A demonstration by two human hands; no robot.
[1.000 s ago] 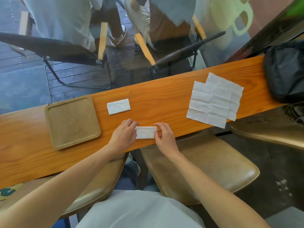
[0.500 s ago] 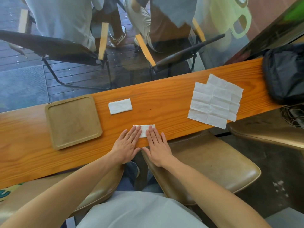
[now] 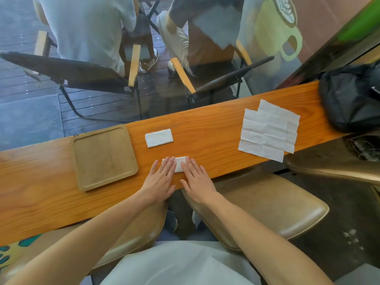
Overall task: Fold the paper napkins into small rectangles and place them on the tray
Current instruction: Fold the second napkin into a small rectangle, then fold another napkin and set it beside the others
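You press the small white folded paper napkin (image 3: 181, 163) flat with straight fingers of left hand (image 3: 159, 179) and right hand (image 3: 197, 179) — next, lift it to the square wooden tray (image 3: 82, 177) at nine o'clock.

Folded napkin (image 3: 179, 163): small white rectangle, flat on the counter, pinned under the straight fingers of both hands, only its middle and far edge showing. Second folded napkin (image 3: 159, 138): same white rectangle, lying free just beyond the pinned one, slightly left. Tray (image 3: 105, 156): tan, square, rounded corners, raised rim, left of the pressing hands. Unfolded napkins (image 3: 269, 130): creased white sheets, overlapping, well right.
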